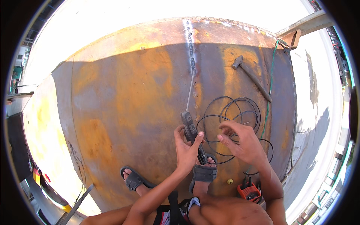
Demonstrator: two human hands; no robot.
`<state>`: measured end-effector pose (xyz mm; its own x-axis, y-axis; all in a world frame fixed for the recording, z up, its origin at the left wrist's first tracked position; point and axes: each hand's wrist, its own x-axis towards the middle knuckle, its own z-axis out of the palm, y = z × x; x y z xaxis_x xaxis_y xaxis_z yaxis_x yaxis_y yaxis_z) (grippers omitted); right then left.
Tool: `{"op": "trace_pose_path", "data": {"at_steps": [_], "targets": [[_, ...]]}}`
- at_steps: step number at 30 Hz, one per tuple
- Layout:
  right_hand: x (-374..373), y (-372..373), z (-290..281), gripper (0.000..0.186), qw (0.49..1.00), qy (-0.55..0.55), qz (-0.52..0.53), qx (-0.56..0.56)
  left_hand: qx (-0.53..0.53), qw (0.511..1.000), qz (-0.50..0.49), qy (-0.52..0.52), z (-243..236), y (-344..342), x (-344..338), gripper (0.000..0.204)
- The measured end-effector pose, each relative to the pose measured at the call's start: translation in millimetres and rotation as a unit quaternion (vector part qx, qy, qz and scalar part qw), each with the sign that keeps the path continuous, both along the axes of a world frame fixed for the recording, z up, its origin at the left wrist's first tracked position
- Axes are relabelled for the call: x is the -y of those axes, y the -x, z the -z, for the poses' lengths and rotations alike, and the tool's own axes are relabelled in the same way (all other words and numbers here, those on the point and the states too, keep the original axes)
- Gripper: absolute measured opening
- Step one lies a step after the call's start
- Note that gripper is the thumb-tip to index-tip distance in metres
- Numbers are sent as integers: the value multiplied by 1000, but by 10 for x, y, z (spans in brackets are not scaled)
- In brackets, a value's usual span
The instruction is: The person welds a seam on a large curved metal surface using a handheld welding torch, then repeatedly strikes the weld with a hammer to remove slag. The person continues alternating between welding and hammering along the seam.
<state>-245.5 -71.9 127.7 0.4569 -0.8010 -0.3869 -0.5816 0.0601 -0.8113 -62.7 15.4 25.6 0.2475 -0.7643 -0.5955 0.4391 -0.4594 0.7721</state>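
My left hand (185, 152) is closed around a black welding electrode holder (192, 131). A thin welding rod (190, 92) sticks out of its far end. The rod's tip meets the near end of a rough weld bead (191, 47), which runs up the rusty steel plate (123, 97) with whitish residue beside it. To the right, my right hand (243, 141) hovers over a coiled black cable (258, 112). Its fingers are bent, with a gap between thumb and forefinger, and I see nothing in them. The cable reaches the lower end of the holder.
A hammer (255, 78) lies on the plate at the right. Past it runs a green cord (270, 90) to a metal bracket (294, 39). An orange-red machine (249, 193) stands beside my right forearm, near a small yellow round object (230, 181). My sandalled feet are on the plate.
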Motion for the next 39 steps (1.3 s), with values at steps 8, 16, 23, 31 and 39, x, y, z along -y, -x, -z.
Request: {"op": "trace_pose_path", "data": {"at_steps": [8, 16, 23, 31, 39], "targets": [[-848, -236, 1095, 57, 976, 15, 198, 94, -28, 988, 141, 63, 80, 160, 326, 68], [-413, -191, 1275, 63, 979, 120, 167, -14, 242, 832, 450, 217, 651, -535, 664, 83], [-266, -316, 1345, 64, 975, 150, 162, -38, 229, 850, 440, 178, 774, -513, 685, 97], [-52, -475, 1316, 61, 979, 95, 151, -96, 107, 913, 366, 143, 861, -434, 732, 109], [-385, -380, 1495, 58, 973, 132, 169, -88, 207, 845, 482, 100, 879, -502, 645, 98]]}}
